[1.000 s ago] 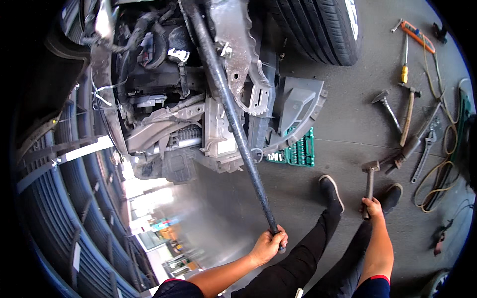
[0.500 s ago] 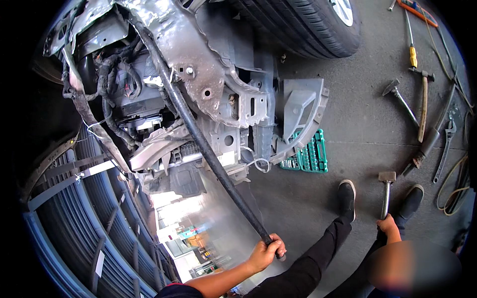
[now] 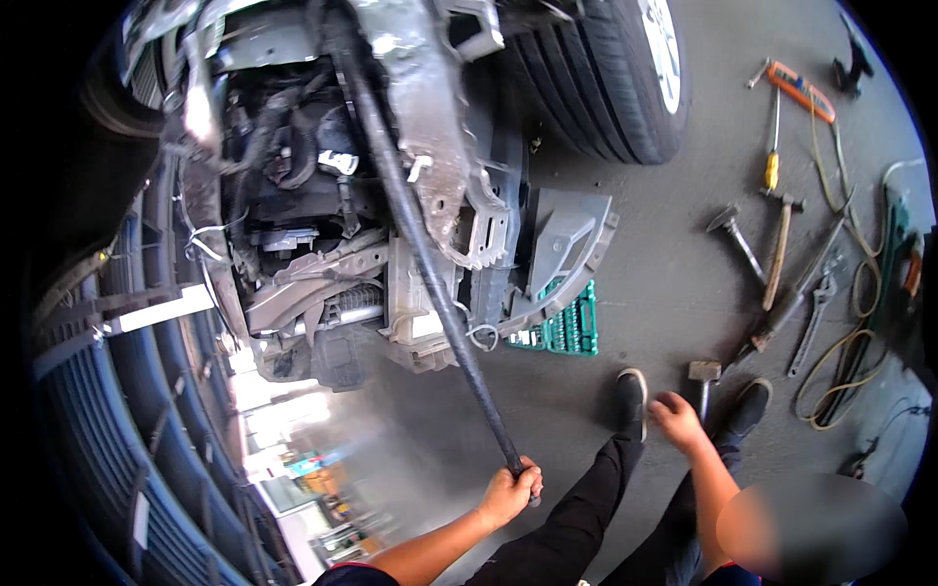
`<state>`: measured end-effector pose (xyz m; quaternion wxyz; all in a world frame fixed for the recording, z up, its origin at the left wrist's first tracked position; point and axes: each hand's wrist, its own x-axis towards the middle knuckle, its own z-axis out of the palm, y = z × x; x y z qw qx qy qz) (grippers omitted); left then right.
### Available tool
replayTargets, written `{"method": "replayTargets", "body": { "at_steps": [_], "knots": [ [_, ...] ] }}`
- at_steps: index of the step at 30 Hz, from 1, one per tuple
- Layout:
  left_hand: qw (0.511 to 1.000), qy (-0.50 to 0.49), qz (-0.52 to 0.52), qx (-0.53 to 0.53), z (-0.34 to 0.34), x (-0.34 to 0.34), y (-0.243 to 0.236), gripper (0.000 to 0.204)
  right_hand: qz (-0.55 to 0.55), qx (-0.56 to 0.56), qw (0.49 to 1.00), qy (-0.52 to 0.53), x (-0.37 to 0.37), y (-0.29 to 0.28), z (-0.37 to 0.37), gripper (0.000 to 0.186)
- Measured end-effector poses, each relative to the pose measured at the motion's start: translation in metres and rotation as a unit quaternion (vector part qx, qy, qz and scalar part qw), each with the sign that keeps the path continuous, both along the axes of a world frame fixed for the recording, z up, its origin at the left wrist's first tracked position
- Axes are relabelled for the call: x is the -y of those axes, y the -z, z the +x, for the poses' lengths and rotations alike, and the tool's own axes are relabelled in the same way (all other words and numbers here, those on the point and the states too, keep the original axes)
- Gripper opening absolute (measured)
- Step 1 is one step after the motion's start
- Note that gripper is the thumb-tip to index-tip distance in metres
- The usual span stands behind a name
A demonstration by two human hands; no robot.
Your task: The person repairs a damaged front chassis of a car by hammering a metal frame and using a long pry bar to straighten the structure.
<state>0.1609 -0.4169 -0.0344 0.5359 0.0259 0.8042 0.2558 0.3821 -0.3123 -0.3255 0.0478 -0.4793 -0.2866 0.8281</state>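
My left hand (image 3: 510, 493) is closed around the lower end of a long dark pry bar (image 3: 440, 293). The bar slants up into the stripped front of a car body (image 3: 420, 186), where its far end is hidden among the metal. My right hand (image 3: 679, 422) is in the air over the floor near my shoes, holding nothing, with its fingers loosely bent and apart. Just beyond it is a hammer (image 3: 703, 372) with a square head and a metal handle; my hand and forearm are close to the handle's lower part.
A tyre (image 3: 606, 88) stands at the top. A green socket set (image 3: 572, 322) lies under a grey bracket-like panel (image 3: 567, 234). On the right lie a wood-handled hammer (image 3: 779, 249), another hammer (image 3: 735, 239), a screwdriver (image 3: 773, 168), an adjustable wrench (image 3: 813, 322) and cables (image 3: 831, 381).
My right hand has let go of the hammer and moved up and left. The hammer is now on the floor. My left hand still grips the pry bar, and the whole view has shifted.
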Motion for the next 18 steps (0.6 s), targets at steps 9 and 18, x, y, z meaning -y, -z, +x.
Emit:
{"method": "replayTargets", "body": {
  "at_steps": [9,18],
  "knots": [
    [0.995,-0.014,0.044,0.086,0.038,0.03,-0.01,0.03,0.003,-0.415,0.908,0.051,-0.181,-0.294,-0.171,0.073],
    [0.98,0.12,0.143,0.067,-0.017,0.058,-0.013,0.014,0.096,-0.313,0.932,0.154,-0.153,-0.362,-0.192,0.028]
  ]
}}
